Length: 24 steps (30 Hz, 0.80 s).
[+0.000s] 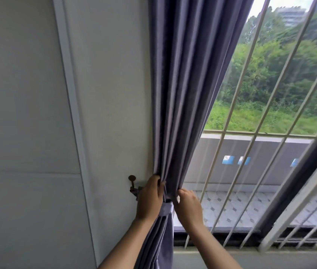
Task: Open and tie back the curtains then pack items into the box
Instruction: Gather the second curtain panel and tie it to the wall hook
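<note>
Fingers (158, 182) of the left hand (148, 199) pinch curtain (182, 94) folds; right hand (187, 205) grips the opposite edge. Tie band (165, 208) wraps the vertical bundle directly below both; hook (132, 184) lies nearer the left.

We count one curtain (184, 94), one tie-back (166, 208) around it, one hook (132, 184) left of the curtain, and two hands, left (148, 199) and right (189, 207).
</note>
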Available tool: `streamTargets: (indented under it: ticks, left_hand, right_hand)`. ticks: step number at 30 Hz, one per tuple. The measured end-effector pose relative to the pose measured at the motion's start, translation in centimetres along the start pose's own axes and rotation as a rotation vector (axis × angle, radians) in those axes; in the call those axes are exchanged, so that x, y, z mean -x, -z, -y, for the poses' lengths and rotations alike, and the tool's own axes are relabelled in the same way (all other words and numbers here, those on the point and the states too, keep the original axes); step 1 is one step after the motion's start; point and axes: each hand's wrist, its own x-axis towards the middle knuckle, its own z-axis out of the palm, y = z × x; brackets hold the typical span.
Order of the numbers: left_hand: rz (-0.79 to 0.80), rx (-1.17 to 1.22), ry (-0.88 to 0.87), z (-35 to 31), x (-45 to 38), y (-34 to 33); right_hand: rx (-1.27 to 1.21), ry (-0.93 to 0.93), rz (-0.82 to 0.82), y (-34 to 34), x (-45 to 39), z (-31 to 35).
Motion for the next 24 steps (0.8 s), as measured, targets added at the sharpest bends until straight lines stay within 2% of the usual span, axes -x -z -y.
streamTargets:
  ticks: [4, 9, 11, 15, 20, 22, 24]
  left_hand:
    - [-0.054, 0.001, -0.052, 0.2, 1.3, -0.3]
    - [-0.101, 0.177, -0.104, 0.9, 2.0, 0.1]
    - [-0.104, 0.142, -0.156, 1.2, 2.2, 0.1]
    - [-0.116, 0.061, -0.139, 1.7, 2.3, -0.1]
    - [-0.026, -0.265, -0.108, 0.9, 0.9, 0.0]
    - [-0.021, -0.266, -0.097, 0.9, 0.4, -0.2]
    - [0.017, -0.143, -0.085, 1.2, 1.2, -0.4]
  right_hand:
    - [-0.080, -0.010, 0.029, -1.7, 1.5, -0.2]
    - [-0.082, 0.004, 0.020, -2.3, 1.5, -0.5]
    - [-0.087, 0.010, 0.024, -2.4, 1.7, -0.8]
    - [-0.103, -0.021, 0.055, -2.7, 2.0, -1.3]
    - [-0.085, -0.003, 0.044, -2.9, 1.8, -1.1]
    - [-0.079, 0.004, 0.027, -3.0, 1.7, -1.1]
    - [-0.078, -0.001, 0.004, -3.5, 1.9, -1.6]
